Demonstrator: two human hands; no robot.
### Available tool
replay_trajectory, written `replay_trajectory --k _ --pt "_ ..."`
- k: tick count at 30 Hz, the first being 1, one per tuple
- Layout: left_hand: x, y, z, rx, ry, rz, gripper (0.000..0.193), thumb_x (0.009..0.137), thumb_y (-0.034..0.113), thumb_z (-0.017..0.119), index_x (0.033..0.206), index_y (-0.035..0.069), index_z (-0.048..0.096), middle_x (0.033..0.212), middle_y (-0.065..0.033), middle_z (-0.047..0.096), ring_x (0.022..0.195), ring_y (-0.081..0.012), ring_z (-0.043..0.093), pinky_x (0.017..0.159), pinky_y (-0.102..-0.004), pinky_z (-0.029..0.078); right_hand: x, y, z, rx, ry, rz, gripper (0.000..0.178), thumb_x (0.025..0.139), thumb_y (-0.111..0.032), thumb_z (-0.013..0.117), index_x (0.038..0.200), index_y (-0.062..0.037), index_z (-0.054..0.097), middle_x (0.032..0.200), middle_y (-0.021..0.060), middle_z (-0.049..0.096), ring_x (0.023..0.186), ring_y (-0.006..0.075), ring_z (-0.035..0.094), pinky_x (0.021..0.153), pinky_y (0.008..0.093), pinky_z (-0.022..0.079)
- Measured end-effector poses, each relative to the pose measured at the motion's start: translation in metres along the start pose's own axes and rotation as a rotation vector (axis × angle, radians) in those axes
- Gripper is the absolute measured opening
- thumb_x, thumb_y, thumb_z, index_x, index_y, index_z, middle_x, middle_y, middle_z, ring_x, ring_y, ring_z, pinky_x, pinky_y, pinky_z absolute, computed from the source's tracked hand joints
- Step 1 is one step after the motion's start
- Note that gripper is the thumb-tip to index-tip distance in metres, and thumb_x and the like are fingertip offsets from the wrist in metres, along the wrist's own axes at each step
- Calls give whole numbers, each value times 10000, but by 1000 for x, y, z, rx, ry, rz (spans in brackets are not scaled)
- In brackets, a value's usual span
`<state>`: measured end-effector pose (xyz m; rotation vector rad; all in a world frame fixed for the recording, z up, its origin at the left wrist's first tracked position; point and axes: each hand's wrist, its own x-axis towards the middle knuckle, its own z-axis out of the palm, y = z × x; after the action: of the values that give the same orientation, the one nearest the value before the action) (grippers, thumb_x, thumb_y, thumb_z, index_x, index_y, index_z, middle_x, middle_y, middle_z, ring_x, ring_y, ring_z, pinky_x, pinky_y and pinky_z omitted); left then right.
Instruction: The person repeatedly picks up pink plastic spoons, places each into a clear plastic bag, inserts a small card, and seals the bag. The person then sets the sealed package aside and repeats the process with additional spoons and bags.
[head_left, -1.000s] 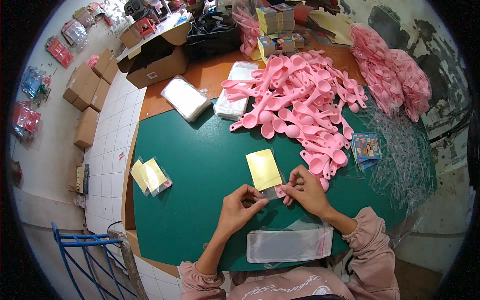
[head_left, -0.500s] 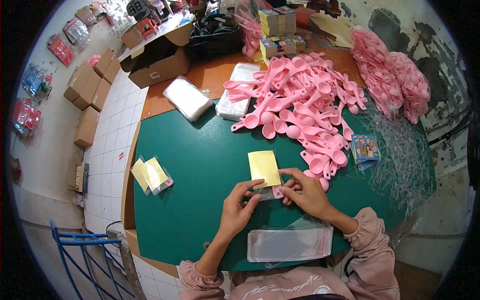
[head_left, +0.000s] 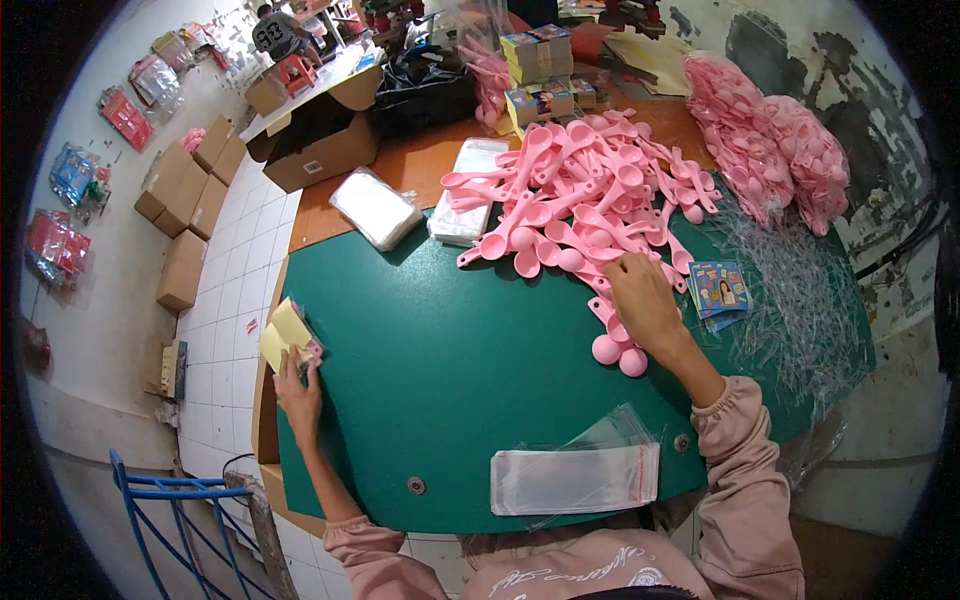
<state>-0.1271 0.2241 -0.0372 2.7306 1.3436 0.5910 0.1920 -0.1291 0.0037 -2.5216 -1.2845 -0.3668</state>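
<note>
**A:** Head view has our left hand [head_left: 298, 392] out at the left edge of the green table [head_left: 440, 380], fingers closed around a packed yellow card [head_left: 288, 332] with something pink tucked at its corner. We are setting it on, or lifting it off, the small stack there; we cannot tell which.

**B:** And our right hand [head_left: 645, 300], right of centre, lies palm down with fingers curled into the near edge of the pink spoon pile [head_left: 590, 200]. Whether it has pinched one yet is hidden under the knuckles.

**A:** The risk we see on the left is that the stack overhangs the table rim, so a nudge could tip cards to the tiled floor [head_left: 225, 290].

**B:** On the right, the handles are tangled. Pulling one could drag others toward the printed cards [head_left: 718, 290], or roll the two loose spoons [head_left: 618, 355] onto the clear sleeves [head_left: 575, 478] at lower centre.
</note>
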Motion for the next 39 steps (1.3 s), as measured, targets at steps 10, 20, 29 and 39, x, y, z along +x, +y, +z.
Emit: replay_trajectory --k 10,20,29,39 --pt "90 -74 34 -144 -140 -343 556 894 453 353 1276 51 396 1199 -248 462 1166 -373 401 930 -413 362 2 2 -11 128 70 10 172 716 -50 573 877 2 544 869 148 515 848 292 517 750 392 426" --pt "-38 202 -39 -714 -438 737 180 764 135 631 910 37 591 960 -111 591 861 -257 586 740 -344 477 -9 2 -92 306 183 136 170 780 -14 518 940 -3 575 851 146 475 795 296 517 702 348 433" --pt "-121 268 -22 -985 -925 614 379 758 201 660 1032 37 454 820 -118 604 705 -226 614 610 -331 475 -20 -13 -91 899 141 230 192 786 -74 609 971 -26 591 823 70 604 668 91 561 562 233 443" --pt "-96 256 -31 -947 -1194 533 163 795 151 606 886 16 602 887 -143 642 707 -236 632 624 -299 484 -81 -32 -99 1068 -332 197 195 746 -64 652 888 -9 530 677 30 571 576 82 557 516 227 432"
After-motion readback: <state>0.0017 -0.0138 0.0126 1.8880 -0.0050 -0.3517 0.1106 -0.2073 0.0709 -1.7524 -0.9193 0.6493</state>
